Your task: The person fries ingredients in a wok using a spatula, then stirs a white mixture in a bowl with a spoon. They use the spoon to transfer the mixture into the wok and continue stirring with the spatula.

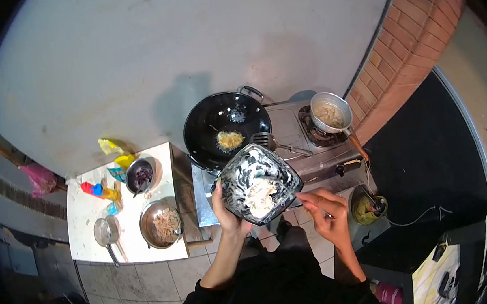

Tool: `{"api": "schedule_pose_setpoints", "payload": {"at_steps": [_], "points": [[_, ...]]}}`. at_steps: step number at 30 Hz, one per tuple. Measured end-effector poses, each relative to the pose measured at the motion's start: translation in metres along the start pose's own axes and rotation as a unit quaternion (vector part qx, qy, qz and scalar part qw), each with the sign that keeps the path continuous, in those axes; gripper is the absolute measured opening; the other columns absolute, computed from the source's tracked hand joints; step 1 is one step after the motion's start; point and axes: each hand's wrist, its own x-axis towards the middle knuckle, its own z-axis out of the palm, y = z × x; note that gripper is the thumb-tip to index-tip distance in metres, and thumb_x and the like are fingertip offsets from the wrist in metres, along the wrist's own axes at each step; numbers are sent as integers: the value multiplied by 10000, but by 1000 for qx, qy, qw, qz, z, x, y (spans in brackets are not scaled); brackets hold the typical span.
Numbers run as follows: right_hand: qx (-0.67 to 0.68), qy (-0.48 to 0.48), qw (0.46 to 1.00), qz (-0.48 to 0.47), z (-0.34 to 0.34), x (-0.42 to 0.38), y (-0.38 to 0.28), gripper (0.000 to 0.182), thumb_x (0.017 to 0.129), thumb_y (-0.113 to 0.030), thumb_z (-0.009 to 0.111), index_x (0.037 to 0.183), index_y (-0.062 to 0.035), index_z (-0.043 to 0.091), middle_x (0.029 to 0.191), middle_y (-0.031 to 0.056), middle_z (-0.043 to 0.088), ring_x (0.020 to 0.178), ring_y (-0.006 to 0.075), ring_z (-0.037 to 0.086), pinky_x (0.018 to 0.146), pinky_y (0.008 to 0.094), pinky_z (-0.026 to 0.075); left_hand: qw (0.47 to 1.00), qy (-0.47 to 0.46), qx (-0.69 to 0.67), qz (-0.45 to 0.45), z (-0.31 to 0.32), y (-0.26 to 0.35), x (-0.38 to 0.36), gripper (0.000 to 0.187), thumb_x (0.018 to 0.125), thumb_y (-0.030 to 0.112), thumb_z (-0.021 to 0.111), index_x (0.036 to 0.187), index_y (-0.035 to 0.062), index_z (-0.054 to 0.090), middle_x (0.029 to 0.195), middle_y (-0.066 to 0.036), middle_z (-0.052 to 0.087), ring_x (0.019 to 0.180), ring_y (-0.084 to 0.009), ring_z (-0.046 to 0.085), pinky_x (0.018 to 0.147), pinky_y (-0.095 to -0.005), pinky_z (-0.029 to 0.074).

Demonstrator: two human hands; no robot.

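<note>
My left hand (229, 216) grips the left side of a square black bowl (294, 177), tilted towards me. White floury coating smears its inner walls, and a pale, floury lump (261, 198) lies inside. My right hand (328, 214) is at the bowl's right corner with its fingers closed together; whether they pinch anything is too small to make out. Behind the bowl, a black wok (200, 121) sits on the stove with a golden frying piece (230, 141) in oil. A slotted spatula (280, 144) rests across the wok's right edge and the stove.
A small saucepan (347, 117) with pale pieces in liquid occupies the right burner. On the white side table (127, 217) are a metal bowl (144, 227) of pieces, a dark bowl (141, 175), a strainer (104, 232) and bottles (107, 193). A pot (370, 207) stands at right.
</note>
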Motion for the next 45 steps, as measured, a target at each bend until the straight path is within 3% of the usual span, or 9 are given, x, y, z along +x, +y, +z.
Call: {"api": "schedule_pose_setpoints", "payload": {"at_steps": [5,9,15,19,21,22,30,41,45], "points": [[-12,-13,1000,-2,1,-11,-3,231,833,54,584,1047,33,668,796,129,639,669,163,616,598,252,476,999,-31,8,-10,4,10,10,532,891,441,472,1235,37,505,1175,-151,591,1051,-295,602,902,-446,497],[-23,45,998,-22,-2,2,-4,225,837,36,592,1049,29,665,783,123,628,646,169,597,586,252,464,999,-43,19,-17,8,12,11,519,885,432,487,1223,40,520,1169,-149,597,1044,-289,607,895,-430,501],[-28,-21,999,0,1,-7,-9,180,860,13,587,1020,32,668,794,132,630,624,182,593,562,262,454,998,-59,12,1,15,12,9,465,907,382,481,1189,16,536,1134,-135,625,1019,-259,622,897,-401,503],[-15,68,997,-21,1,-13,-8,177,918,-55,547,973,78,651,758,132,636,567,168,584,519,277,461,998,-55,0,-8,10,11,9,464,909,376,472,1195,16,533,1142,-136,620,1020,-255,620,897,-398,501],[208,146,963,95,0,-16,-12,235,963,-90,495,929,100,629,751,130,644,559,161,594,520,275,478,998,-61,13,-1,5,10,9,468,911,370,469,1205,10,527,1148,-140,617,1021,-257,619,901,-397,498],[237,147,954,109,3,-15,-14,271,987,-106,453,913,109,602,747,138,642,557,157,598,523,271,491,997,-68,26,7,4,11,9,473,912,363,466,1215,5,520,1153,-144,614,1022,-259,618,905,-395,494],[274,63,937,208,44,-16,8,224,978,-74,464,950,113,585,736,140,610,554,152,587,516,261,485,992,-50,90,73,3,15,-2,493,891,372,476,1196,-12,524,1137,-151,608,1027,-280,606,899,-404,484],[233,-16,955,182,43,-3,3,229,972,-96,492,951,101,608,724,121,617,560,131,573,509,254,468,989,-39,98,108,-11,29,-7,507,888,362,477,1218,-21,512,1149,-149,597,1044,-260,589,913,-390,472],[259,42,955,140,27,2,-1,232,974,-82,478,934,101,615,719,116,622,553,128,567,502,247,463,987,-40,116,102,-13,30,-11,569,880,369,478,1281,-34,468,1201,-164,565,1093,-268,561,948,-394,447]]}}
